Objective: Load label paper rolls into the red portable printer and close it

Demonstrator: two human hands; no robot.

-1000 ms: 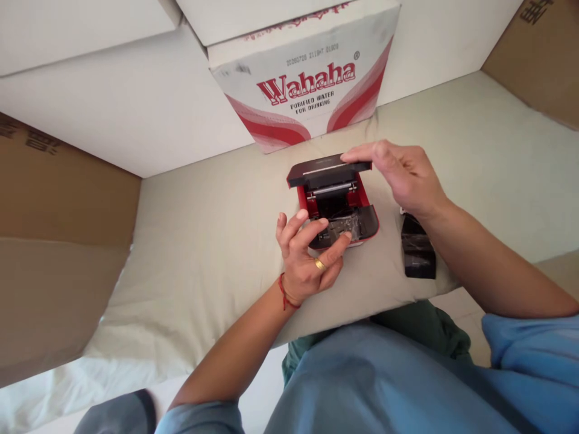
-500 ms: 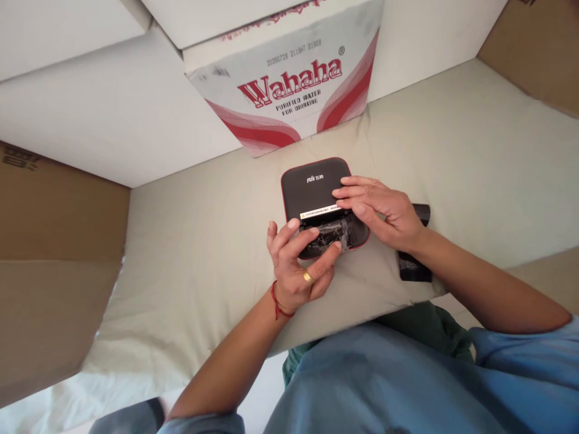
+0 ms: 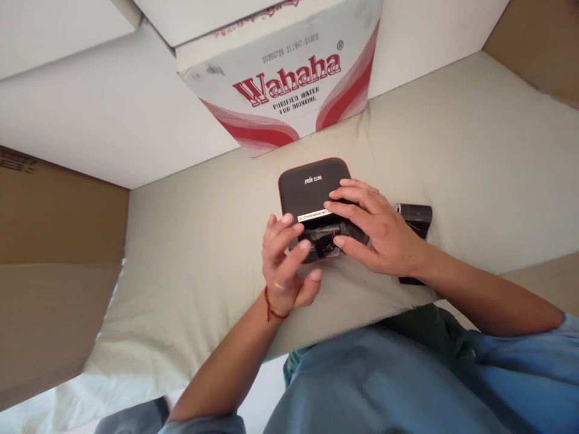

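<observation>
A small black label printer (image 3: pixel 307 196) with a red edge lies on the cloth, its lid down. Along the lid's near edge runs a white warning strip (image 3: pixel 312 215). Crinkled clear film (image 3: pixel 323 232) covers part of the printer's near end. My right hand (image 3: pixel 377 232) rests on the printer's right side, fingers spread over the lid and thumb near the film. At the near left corner, my left hand (image 3: pixel 289 265) is open with fingers apart; whether its fingertips touch the printer I cannot tell. A roll of shiny black ribbon (image 3: pixel 415 218) lies right of the printer, partly behind my right wrist.
A white and red water carton (image 3: pixel 289 90) stands behind the printer, against white boxes (image 3: pixel 90 120). Brown cardboard (image 3: pixel 58 271) borders the left, and more cardboard (image 3: pixel 538 51) is at the far right. Pale cloth (image 3: pixel 190 241) covers the surface, whose front edge is by my lap.
The printer's lid has swung down from raised to lowered under my right hand. My right hand has come nearer me over the printer. My left hand has lifted off the film and spread its fingers.
</observation>
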